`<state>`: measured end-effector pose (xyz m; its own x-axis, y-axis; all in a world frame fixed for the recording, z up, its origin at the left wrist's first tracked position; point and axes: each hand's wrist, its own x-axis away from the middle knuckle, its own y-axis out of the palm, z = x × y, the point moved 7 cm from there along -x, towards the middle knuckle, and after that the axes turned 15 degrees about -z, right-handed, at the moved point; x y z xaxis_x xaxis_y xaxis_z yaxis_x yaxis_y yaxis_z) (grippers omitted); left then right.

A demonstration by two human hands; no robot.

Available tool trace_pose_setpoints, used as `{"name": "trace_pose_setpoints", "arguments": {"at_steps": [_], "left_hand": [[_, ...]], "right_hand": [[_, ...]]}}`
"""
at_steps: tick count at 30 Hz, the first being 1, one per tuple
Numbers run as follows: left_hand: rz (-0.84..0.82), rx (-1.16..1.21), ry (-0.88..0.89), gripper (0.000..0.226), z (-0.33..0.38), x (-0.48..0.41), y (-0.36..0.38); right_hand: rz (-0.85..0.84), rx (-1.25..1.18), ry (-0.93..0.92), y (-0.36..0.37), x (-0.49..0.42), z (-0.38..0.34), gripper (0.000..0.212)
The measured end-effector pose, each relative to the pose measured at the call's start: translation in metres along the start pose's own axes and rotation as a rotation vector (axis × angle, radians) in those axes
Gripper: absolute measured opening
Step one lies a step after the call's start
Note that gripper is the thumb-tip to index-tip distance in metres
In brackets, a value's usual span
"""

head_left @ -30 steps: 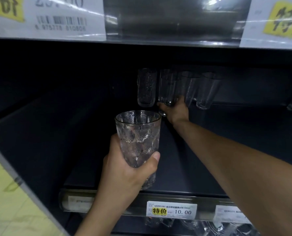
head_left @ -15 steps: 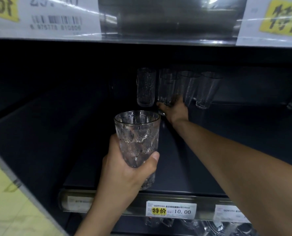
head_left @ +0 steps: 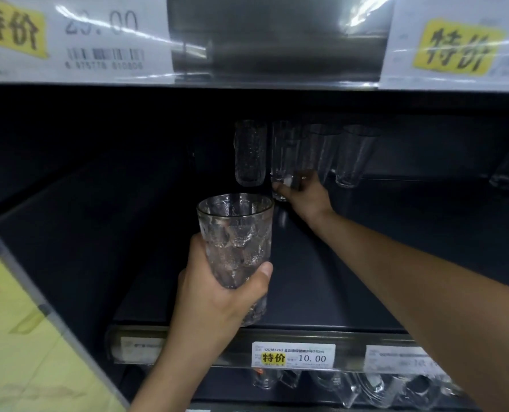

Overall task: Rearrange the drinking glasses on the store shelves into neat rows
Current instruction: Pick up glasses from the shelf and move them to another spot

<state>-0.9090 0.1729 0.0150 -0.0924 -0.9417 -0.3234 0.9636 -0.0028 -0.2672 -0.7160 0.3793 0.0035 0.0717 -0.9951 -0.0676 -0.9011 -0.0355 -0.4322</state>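
The textured glass (head_left: 236, 248) is upright in the left hand (head_left: 217, 295), fingers and thumb wrapped round its lower half, held above the front of the dark shelf (head_left: 321, 278); deep at the back stands a row of glasses (head_left: 306, 153), and the right hand (head_left: 305, 193) is closed round the base of a clear glass (head_left: 281, 162) there; the step looks like straightening that back row; next, the held glass probably needs a gap beside them.
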Motion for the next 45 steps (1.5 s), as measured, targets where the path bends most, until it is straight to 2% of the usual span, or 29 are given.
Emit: {"name": "trace_pose_setpoints", "arguments": {"at_steps": [3, 9, 13, 18, 21, 23, 25, 28, 33, 37, 41, 45], "left_hand": [[-0.009, 0.019, 0.016, 0.045, 0.002, 0.001, 0.002], [-0.115, 0.019, 0.013, 0.049, 0.008, -0.001, 0.019], [-0.190, 0.010, 0.010, 0.047, 0.022, -0.002, 0.048], [-0.231, 0.043, 0.013, 0.054, 0.050, -0.024, 0.106], [-0.258, 0.032, 0.026, 0.044, 0.061, -0.045, 0.149], [-0.255, 0.001, 0.017, 0.055, 0.065, -0.061, 0.178], [-0.229, -0.033, 0.003, 0.068, 0.064, -0.079, 0.203], [-0.168, -0.037, -0.006, 0.061, 0.059, -0.102, 0.234], [-0.158, -0.154, 0.018, 0.063, 0.043, -0.145, 0.277], [-0.105, -0.245, 0.038, 0.066, 0.031, -0.177, 0.294], [-0.070, -0.222, 0.022, 0.062, 0.020, -0.202, 0.303], [-0.028, -0.202, 0.012, 0.072, 0.011, -0.217, 0.305]], "right_hand": [[-0.066, 0.041, -0.003, -0.009, 0.019, 0.005, 0.077], [-0.171, 0.225, -0.012, -0.069, 0.081, 0.027, 0.053], [-0.146, 0.375, 0.009, -0.134, 0.122, 0.051, 0.048], [-0.192, 0.697, 0.063, -0.205, 0.152, 0.075, 0.059], [-0.269, 0.828, 0.117, -0.233, 0.161, 0.094, 0.067], [-0.328, 0.893, 0.119, -0.245, 0.165, 0.106, 0.074], [-0.372, 0.912, 0.098, -0.253, 0.169, 0.114, 0.072], [-0.374, 0.882, 0.029, -0.263, 0.172, 0.122, 0.063], [-0.338, 0.833, -0.045, -0.267, 0.168, 0.130, 0.061], [-0.334, 0.837, -0.073, -0.266, 0.165, 0.132, 0.061], [-0.347, 0.835, -0.085, -0.265, 0.164, 0.133, 0.063], [-0.345, 0.837, -0.088, -0.265, 0.165, 0.131, 0.065]]}}
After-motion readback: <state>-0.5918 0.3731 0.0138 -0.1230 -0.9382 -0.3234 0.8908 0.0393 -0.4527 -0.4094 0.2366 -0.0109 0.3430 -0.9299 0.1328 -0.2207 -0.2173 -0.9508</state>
